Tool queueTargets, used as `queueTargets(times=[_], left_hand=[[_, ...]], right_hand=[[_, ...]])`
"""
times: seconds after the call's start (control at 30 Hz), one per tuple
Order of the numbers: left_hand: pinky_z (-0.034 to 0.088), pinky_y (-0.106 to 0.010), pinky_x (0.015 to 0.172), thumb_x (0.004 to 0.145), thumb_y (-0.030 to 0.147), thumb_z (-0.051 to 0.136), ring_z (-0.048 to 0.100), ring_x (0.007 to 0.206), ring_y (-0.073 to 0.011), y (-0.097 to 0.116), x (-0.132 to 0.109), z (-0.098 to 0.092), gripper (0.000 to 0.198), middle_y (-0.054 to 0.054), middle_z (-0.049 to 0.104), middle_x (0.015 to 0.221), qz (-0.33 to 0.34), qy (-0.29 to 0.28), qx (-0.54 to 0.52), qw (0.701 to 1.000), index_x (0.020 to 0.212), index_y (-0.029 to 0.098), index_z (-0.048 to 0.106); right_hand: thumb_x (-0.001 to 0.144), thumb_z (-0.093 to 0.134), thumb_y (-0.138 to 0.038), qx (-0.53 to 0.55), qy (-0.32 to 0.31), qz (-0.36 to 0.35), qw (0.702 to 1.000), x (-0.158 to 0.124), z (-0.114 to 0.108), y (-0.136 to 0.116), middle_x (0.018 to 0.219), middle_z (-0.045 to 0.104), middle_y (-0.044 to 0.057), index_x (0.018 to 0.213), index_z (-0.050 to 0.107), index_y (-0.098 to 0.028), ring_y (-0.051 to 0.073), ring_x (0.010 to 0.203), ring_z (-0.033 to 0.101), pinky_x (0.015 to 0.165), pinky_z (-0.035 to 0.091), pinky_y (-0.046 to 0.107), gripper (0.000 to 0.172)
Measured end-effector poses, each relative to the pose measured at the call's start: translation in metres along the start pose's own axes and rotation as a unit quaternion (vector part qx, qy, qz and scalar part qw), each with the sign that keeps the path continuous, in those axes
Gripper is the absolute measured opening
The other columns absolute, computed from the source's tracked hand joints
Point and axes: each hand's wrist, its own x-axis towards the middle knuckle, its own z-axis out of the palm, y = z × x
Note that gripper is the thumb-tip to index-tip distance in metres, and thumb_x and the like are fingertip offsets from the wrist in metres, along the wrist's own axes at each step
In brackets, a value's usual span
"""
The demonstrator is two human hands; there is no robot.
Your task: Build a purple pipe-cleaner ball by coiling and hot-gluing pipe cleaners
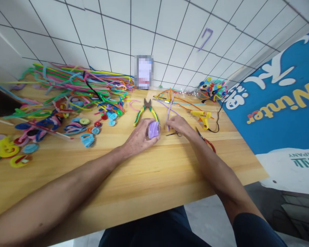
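Observation:
My left hand (141, 136) is closed around a small roll of purple pipe cleaner (153, 130), its ridged side facing up. The fingertips of my right hand (179, 125) are pinched at a loose purple pipe cleaner (170, 110) that stands out above and below them. Just under the right hand lies a small dark metal tool (173, 133), partly covered. Pliers with yellow-green handles (146, 111) rest spread beyond my left hand. Red-handled scissors (208, 143) lie by my right forearm, which hides part of them.
A yellow glue gun (203, 117) with a black cord lies to the right. Bundled coloured pipe cleaners (84, 82) and several coiled pieces (87, 140) cover the left side. A phone with a blurred screen (144, 72) leans on the tiled wall. A blue printed board (283, 103) borders the table's right.

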Motion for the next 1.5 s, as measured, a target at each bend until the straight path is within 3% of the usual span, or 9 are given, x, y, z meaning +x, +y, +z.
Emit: queueTargets(times=[0.13, 0.2, 0.27, 0.33, 0.4, 0.5, 0.63, 0.87, 1.5], left_hand=[[0.057, -0.052, 0.116, 0.092, 0.035, 0.073, 0.067, 0.133, -0.0331, 0.002, 0.001, 0.0, 0.058, -0.016, 0.067, 0.142, 0.003, 0.001, -0.007, 1.0, 0.144, 0.019, 0.052], [0.057, -0.052, 0.116, 0.091, 0.033, 0.073, 0.068, 0.133, -0.0322, 0.002, 0.001, 0.001, 0.058, -0.016, 0.067, 0.141, 0.004, 0.005, -0.007, 1.0, 0.143, 0.02, 0.052], [0.058, -0.05, 0.115, 0.091, 0.033, 0.072, 0.068, 0.131, -0.0314, 0.002, 0.001, 0.001, 0.057, -0.015, 0.067, 0.14, 0.006, 0.008, -0.006, 1.0, 0.142, 0.02, 0.053], [0.058, -0.05, 0.115, 0.091, 0.033, 0.072, 0.068, 0.13, -0.0311, 0.001, 0.001, 0.001, 0.056, -0.015, 0.067, 0.139, 0.01, 0.01, -0.009, 1.0, 0.142, 0.02, 0.053], [0.057, -0.051, 0.116, 0.092, 0.034, 0.071, 0.068, 0.131, -0.0314, 0.0, 0.0, 0.0, 0.056, -0.015, 0.067, 0.14, 0.018, 0.007, -0.012, 1.0, 0.143, 0.021, 0.053], [0.056, -0.052, 0.119, 0.094, 0.036, 0.071, 0.066, 0.136, -0.0324, -0.001, 0.0, -0.001, 0.057, -0.016, 0.066, 0.144, 0.029, -0.003, -0.012, 0.999, 0.146, 0.022, 0.053], [0.054, -0.054, 0.121, 0.096, 0.036, 0.071, 0.063, 0.139, -0.0328, -0.001, 0.0, -0.003, 0.058, -0.017, 0.064, 0.147, 0.032, -0.017, -0.007, 0.999, 0.149, 0.022, 0.051], [0.054, -0.052, 0.121, 0.095, 0.034, 0.07, 0.063, 0.138, -0.0325, 0.0, 0.0, -0.004, 0.059, -0.016, 0.063, 0.147, 0.029, -0.017, -0.005, 0.999, 0.149, 0.022, 0.051], [0.054, -0.052, 0.119, 0.095, 0.034, 0.069, 0.063, 0.137, -0.032, -0.003, 0.0, -0.002, 0.059, -0.015, 0.063, 0.145, 0.058, -0.012, 0.001, 0.998, 0.149, 0.022, 0.049]], right_hand=[[0.082, 0.065, -0.036, 0.135, -0.045, -0.003, 0.99, -0.022, -0.009, 0.01, 0.061, 0.061, -0.001, 0.069, 0.06, -0.022, 0.01, 0.048, 0.044, 0.045, 0.032, 0.025, 0.019], [0.073, 0.08, -0.039, 0.274, -0.086, -0.006, 0.958, -0.033, -0.01, 0.015, 0.073, 0.07, -0.001, 0.08, 0.064, -0.022, 0.008, 0.05, 0.048, 0.044, 0.035, 0.021, 0.025], [0.061, 0.095, -0.036, 0.401, -0.128, -0.001, 0.907, -0.043, -0.009, 0.018, 0.078, 0.073, -0.001, 0.087, 0.07, -0.02, 0.006, 0.053, 0.052, 0.045, 0.039, 0.018, 0.039], [0.056, 0.102, -0.035, 0.458, -0.151, 0.001, 0.876, -0.051, -0.007, 0.018, 0.076, 0.072, -0.002, 0.089, 0.074, -0.019, 0.006, 0.055, 0.055, 0.047, 0.041, 0.017, 0.046], [0.057, 0.104, -0.04, 0.471, -0.158, -0.009, 0.868, -0.056, -0.004, 0.013, 0.073, 0.071, -0.003, 0.087, 0.076, -0.02, 0.007, 0.056, 0.056, 0.049, 0.043, 0.018, 0.045], [0.061, 0.103, -0.052, 0.456, -0.155, -0.048, 0.875, -0.058, -0.002, 0.001, 0.069, 0.069, -0.002, 0.081, 0.075, -0.02, 0.009, 0.058, 0.057, 0.051, 0.044, 0.02, 0.047], [0.067, 0.096, -0.064, 0.383, -0.12, -0.122, 0.908, -0.048, 0.0, -0.014, 0.068, 0.067, -0.001, 0.072, 0.069, -0.02, 0.01, 0.06, 0.056, 0.057, 0.044, 0.023, 0.052], [0.078, 0.084, -0.059, 0.265, -0.046, -0.201, 0.942, -0.031, 0.005, -0.014, 0.063, 0.057, -0.005, 0.068, 0.06, -0.022, 0.01, 0.061, 0.048, 0.061, 0.038, 0.025, 0.046], [0.088, 0.076, -0.055, 0.251, -0.037, -0.249, 0.935, -0.033, 0.016, -0.014, 0.068, 0.054, -0.004, 0.073, 0.058, -0.023, 0.012, 0.064, 0.045, 0.062, 0.035, 0.029, 0.04]])
